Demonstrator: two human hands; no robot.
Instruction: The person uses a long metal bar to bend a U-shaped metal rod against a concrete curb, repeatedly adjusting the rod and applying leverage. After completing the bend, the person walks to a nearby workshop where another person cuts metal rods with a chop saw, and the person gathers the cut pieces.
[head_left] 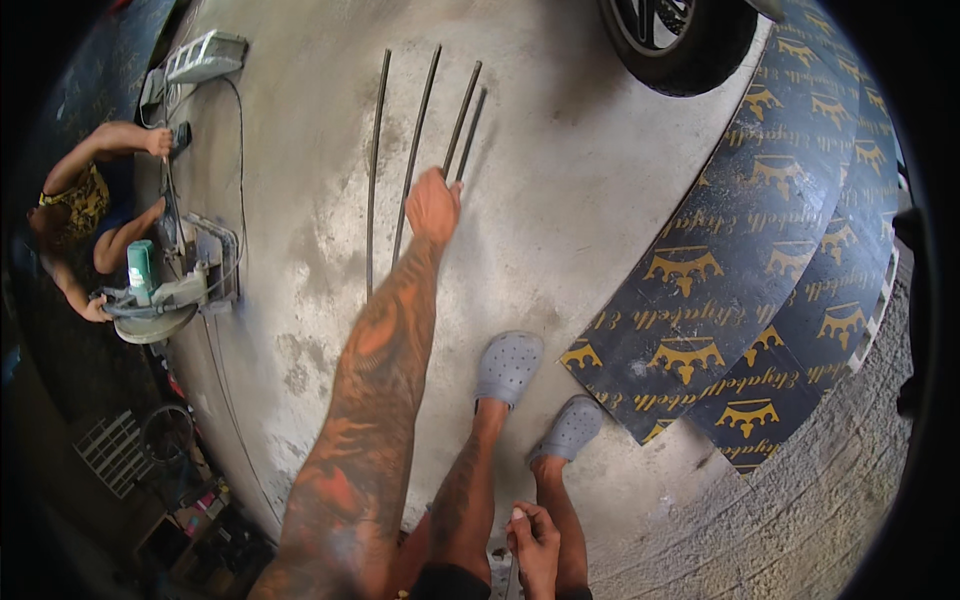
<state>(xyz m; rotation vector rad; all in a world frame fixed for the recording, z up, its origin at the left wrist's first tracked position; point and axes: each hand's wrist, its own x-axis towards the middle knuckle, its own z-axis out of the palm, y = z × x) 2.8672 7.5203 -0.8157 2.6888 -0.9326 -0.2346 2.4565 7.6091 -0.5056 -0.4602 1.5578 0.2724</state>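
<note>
My tattooed left arm stretches forward over the concrete floor, and my left hand is closed around a thin dark metal rod. A dark line runs close beside that rod; whether it is the rod's shadow or another rod I cannot tell. Two more metal rods, a long left one and a middle one, lie on the floor to the left of it, the middle one passing behind my hand. Low in the view, my right hand is held near my legs with its fingers curled; what it grips, if anything, is unclear.
My feet wear grey clogs. Dark printed sheets overlap on the floor at right. A wheel stands at the far side. At left, another person crouches with a hand on a cut-off saw; cables trail nearby.
</note>
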